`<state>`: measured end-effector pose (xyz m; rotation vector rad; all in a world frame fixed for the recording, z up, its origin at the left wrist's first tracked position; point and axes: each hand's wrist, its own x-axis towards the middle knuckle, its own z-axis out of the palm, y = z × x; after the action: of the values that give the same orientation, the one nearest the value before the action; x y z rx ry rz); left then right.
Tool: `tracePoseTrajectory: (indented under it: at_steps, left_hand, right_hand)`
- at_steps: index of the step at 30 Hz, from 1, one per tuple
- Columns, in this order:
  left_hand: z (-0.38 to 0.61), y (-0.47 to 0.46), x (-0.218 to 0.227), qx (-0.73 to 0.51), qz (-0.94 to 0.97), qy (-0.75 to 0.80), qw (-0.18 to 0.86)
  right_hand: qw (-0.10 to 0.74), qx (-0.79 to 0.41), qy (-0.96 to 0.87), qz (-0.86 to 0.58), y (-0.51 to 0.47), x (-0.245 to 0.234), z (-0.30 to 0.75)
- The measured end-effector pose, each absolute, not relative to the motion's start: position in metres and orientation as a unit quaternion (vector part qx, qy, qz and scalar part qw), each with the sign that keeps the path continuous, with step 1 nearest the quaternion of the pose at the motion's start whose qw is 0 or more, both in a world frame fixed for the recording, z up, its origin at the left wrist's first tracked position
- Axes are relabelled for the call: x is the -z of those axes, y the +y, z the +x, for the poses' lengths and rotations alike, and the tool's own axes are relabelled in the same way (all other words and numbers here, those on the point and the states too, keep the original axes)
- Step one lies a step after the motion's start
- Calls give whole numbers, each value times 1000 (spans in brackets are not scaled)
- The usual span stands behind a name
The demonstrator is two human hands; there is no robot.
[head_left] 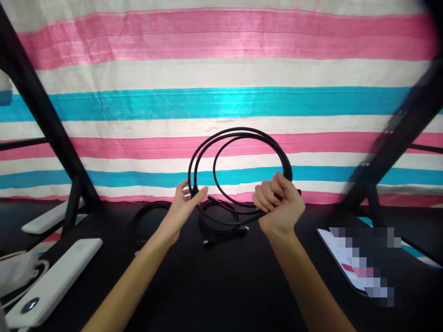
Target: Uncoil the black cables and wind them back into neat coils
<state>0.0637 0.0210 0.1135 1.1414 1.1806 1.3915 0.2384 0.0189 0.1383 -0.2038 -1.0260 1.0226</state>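
Note:
A black cable (286, 167) is held up in loose loops above the dark table, between both of my hands. My right hand (280, 200) wraps its fingers tightly round the bundled right side of the coil. On the left side, my left hand (185, 205) has its thumb and fingers around the cable strands. One cable end hangs inside the loops. Below and behind the held loops lies another coiled black cable (218, 230) with light-tipped connectors. A third black coil (138, 221) rests behind my left forearm, which partly hides it.
A long white device (58, 281) with a round dark spot lies at the left, near a white adapter (19, 272) with a cord. Farther back is another white bar (51, 217). A phone-like screen (341, 258), partly pixelated, lies right. Black frame posts (51, 124) flank a striped sheet (221, 74).

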Motion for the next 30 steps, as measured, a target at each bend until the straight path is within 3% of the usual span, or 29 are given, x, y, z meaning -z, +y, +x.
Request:
tracePoseTrajectory:
  at_steps: [2,6,8,14,20,30]
  left_hand:
    - [75,20,-103,-560,408,451,563]
    - [95,11,-93,-412,287,343,794]
    - [98,8,-96,-398,251,264,842]
    - [82,14,-114,-576,212,184,768]
    - [54,21,-124,-566,273,215,747]
    - [33,21,-130,-471,433,322,697]
  right_hand:
    - [746,-445,-492,-67,17,-137,236]
    - [736,-455,-500,-28,14,-133,232]
    - [712,-500,-492,-11,13,-132,229]
    - [615,-615,-483,-103,19,-134,222]
    - [582,-592,-490,-265,30,-131,234]
    - [599,-307,-636,-377,26,-124,232]
